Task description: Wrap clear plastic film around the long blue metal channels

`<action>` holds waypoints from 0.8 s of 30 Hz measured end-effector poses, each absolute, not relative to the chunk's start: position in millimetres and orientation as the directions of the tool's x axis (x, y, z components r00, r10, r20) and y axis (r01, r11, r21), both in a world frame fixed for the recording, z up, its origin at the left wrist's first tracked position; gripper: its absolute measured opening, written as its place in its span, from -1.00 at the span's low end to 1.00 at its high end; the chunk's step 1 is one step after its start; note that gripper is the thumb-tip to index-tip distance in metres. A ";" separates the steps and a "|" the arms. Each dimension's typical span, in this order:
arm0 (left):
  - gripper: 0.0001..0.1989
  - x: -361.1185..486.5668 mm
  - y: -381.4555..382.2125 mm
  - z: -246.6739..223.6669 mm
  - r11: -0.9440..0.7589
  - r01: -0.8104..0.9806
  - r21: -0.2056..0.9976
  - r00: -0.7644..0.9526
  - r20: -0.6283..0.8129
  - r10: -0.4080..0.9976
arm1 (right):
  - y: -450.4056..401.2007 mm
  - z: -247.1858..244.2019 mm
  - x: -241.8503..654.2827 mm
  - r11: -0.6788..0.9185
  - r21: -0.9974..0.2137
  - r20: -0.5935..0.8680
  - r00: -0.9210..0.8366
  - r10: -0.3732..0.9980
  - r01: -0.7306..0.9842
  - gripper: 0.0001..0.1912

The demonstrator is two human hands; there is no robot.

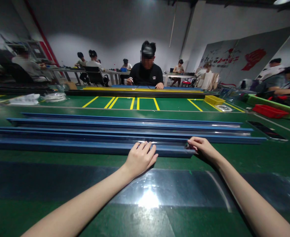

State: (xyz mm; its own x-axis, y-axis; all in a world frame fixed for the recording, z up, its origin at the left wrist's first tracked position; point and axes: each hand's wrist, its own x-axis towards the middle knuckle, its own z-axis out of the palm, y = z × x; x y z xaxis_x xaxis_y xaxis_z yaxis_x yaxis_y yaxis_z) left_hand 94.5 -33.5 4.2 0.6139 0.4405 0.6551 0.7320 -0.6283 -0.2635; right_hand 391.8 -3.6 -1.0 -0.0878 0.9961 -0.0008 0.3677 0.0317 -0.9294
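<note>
Several long blue channel-shaped profiles lie side by side across the green table. My left hand [142, 158] rests on the nearest blue profile [85, 146], its fingers spread over the channel. At that profile's right end, my right hand [201, 146] is pinched around something small and dark, too small to name. A wide strip of clear plastic film [179, 187] lies flat on the table in front of the profiles, under my forearms, with a bright light reflection on it.
A phone [268, 130] lies right of the profiles. Farther right are a red tray [270, 111] and a yellow bin [213, 100]. Yellow and black profiles cross the table's far side, where a person in black [146, 74] sits. Plastic bundles [54, 96] lie at the back left.
</note>
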 end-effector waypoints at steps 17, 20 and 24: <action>-0.68 95.3 -34.8 5.3 -0.606 0.739 -0.295 0.631 0.619 0.468 | -1.0 -3.0 395.9 0.070 -0.899 0.000 -0.161 0.987 0.432 -0.64; -0.69 95.0 -35.2 5.6 -0.606 0.741 -0.289 0.629 0.615 0.476 | -1.1 -1.1 394.9 0.070 -0.883 -0.014 -0.175 0.984 0.465 -0.63; -0.69 95.1 -35.3 6.1 -0.606 0.747 -0.274 0.628 0.592 0.506 | -1.0 1.3 394.6 0.059 -0.863 -0.028 -0.166 0.986 0.501 -0.62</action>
